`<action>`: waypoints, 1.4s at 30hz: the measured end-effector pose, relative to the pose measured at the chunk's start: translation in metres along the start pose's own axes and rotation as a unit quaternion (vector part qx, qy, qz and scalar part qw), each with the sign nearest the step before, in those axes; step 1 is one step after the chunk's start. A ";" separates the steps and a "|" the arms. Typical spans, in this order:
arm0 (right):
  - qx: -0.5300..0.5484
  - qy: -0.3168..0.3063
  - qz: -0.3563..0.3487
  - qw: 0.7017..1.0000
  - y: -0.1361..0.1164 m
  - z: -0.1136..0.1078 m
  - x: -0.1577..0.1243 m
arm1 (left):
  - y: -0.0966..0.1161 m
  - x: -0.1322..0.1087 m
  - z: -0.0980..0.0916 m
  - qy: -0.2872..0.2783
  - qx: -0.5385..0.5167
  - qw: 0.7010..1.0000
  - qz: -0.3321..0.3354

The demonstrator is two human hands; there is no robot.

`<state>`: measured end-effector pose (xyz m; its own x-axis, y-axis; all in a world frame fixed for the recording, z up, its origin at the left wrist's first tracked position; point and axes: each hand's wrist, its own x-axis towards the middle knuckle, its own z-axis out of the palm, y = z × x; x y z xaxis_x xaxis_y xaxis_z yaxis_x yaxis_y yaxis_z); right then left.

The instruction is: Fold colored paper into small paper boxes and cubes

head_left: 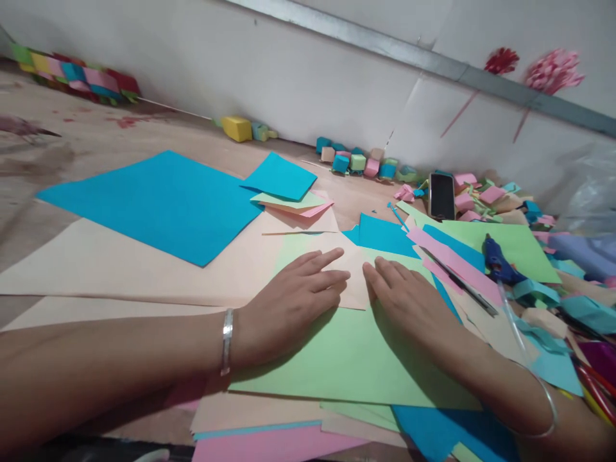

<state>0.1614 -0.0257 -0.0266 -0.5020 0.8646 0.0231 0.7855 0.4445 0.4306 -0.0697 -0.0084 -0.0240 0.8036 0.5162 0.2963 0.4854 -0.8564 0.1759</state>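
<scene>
My left hand (293,295), a silver bracelet at its wrist, lies with fingers stretched out on a peach sheet of paper (355,292). That sheet rests over a light green sheet (346,359). Close by on the right, my right hand (407,295) is flat, its fingertips at the peach sheet's right edge and its palm over the green one. Neither hand shows anything gripped; what lies beneath the palms is hidden. Beyond the hands are a folded blue paper (282,174) and a large blue sheet (158,202).
On the right are a phone (441,196), a blue glue gun (500,260), a dark pen-like tool (459,282), red-handled scissors (597,385) and many small paper pieces. Folded paper blocks (357,162) line the wall, where two paper flowers (553,70) lean.
</scene>
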 end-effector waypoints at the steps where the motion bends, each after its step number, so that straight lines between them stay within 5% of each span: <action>1: 0.009 0.007 -0.006 1.000 -0.002 -0.001 -0.001 | 0.000 0.000 0.000 0.009 0.017 1.000 -0.005; 8: 0.173 0.017 -0.030 0.984 -0.007 -0.021 -0.012 | 0.003 0.002 -0.005 -0.042 0.054 0.993 -0.095; 18: 0.206 0.157 -0.066 0.963 -0.001 -0.017 -0.010 | 0.002 0.000 -0.001 -0.009 -0.002 0.997 -0.071; 22: 0.297 0.064 -0.105 0.947 0.003 -0.025 -0.005 | 0.003 -0.002 0.001 -0.006 -0.009 0.998 -0.057; 26: 0.333 -0.023 -0.030 0.942 0.003 -0.019 0.004 | 0.006 -0.003 0.003 -0.012 -0.022 0.998 -0.057; 32: 0.297 0.013 0.065 0.953 -0.005 0.002 0.010 | 0.008 -0.003 0.000 -0.011 -0.018 0.997 -0.069; 42: 0.220 0.026 0.065 0.973 -0.013 0.006 0.006 | 0.005 -0.001 0.000 -0.036 0.020 0.993 -0.109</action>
<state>0.1503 -0.0250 -0.0379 -0.3960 0.9127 0.1012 0.9170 0.3987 -0.0076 -0.0680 -0.0132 -0.0229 0.6998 0.6893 0.1875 0.6622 -0.7244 0.1916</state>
